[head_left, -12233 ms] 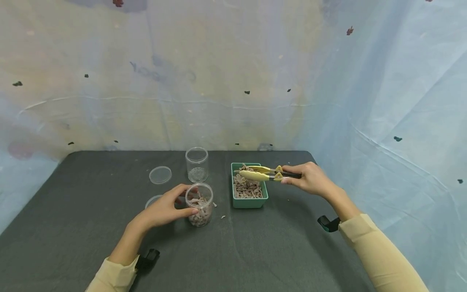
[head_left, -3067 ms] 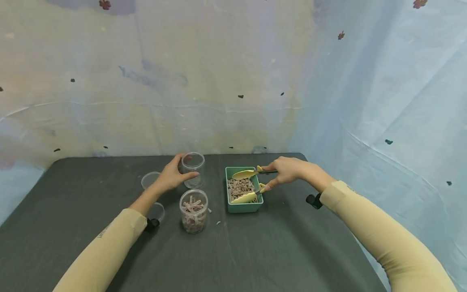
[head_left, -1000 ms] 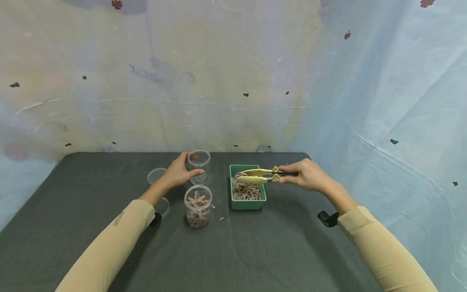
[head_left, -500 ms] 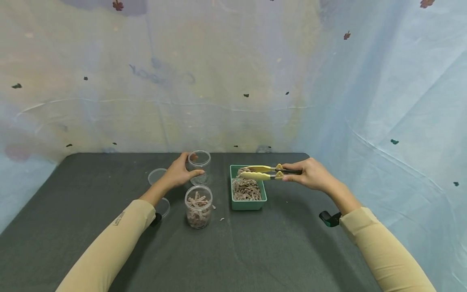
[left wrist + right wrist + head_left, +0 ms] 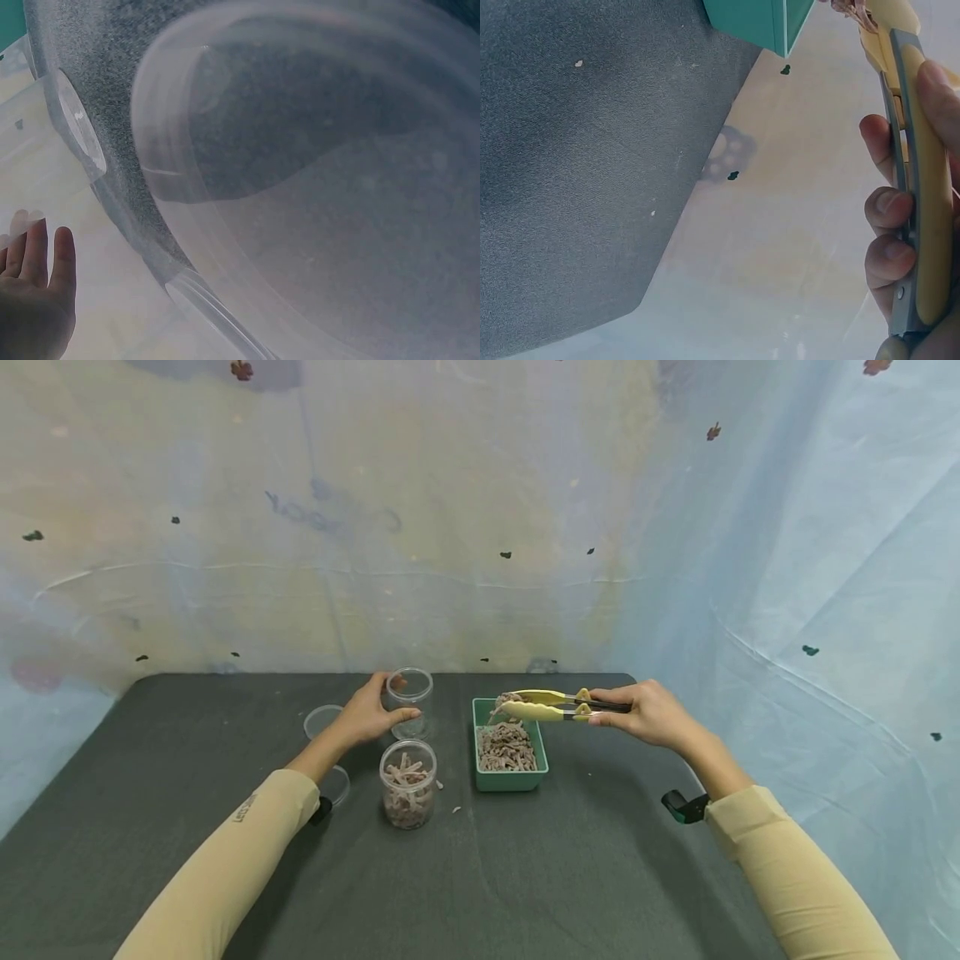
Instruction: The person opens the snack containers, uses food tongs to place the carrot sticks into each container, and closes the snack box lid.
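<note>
My left hand holds a clear plastic jar with thumb and fingers round its side; no strips show inside it. In the left wrist view, the fingers lie against clear plastic. My right hand grips yellow and black tongs, their handles also large in the right wrist view. A clump of brownish shredded strips is pinched at their tips, above a green box with more strips in it. Nearer to me stands a second clear jar, filled with similar strips.
Two clear round lids lie left of the jars: the back lid and a front lid, both partly hidden by my left arm. Small crumbs dot the dark table. A pale sheet hangs behind.
Over the last second, the tongs have closed on strips and risen from the box with a clump. Earlier, my left hand moved from the front jar, now fuller, to the back one.
</note>
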Motion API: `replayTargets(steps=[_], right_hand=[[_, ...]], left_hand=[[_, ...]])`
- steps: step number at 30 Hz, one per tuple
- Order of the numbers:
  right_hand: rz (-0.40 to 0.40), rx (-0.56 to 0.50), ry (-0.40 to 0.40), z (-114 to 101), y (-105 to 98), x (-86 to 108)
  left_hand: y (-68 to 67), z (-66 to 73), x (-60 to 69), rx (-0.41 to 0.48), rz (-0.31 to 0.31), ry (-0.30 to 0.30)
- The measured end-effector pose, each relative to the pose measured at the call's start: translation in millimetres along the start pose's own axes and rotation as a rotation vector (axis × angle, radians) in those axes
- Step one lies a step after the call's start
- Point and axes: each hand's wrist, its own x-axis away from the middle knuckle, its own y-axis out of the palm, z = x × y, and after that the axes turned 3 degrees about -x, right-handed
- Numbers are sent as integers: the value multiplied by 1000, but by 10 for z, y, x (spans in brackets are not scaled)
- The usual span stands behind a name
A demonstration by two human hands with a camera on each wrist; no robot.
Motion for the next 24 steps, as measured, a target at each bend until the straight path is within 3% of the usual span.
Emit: replayTargets(steps=[12, 24], right_hand=[[61, -58, -20, -70, -44, -103], [117, -77, -100, -285, -76, -401]], left_hand=[[-16, -18, 10, 9, 4, 3], [7, 18, -13, 0, 9, 1]])
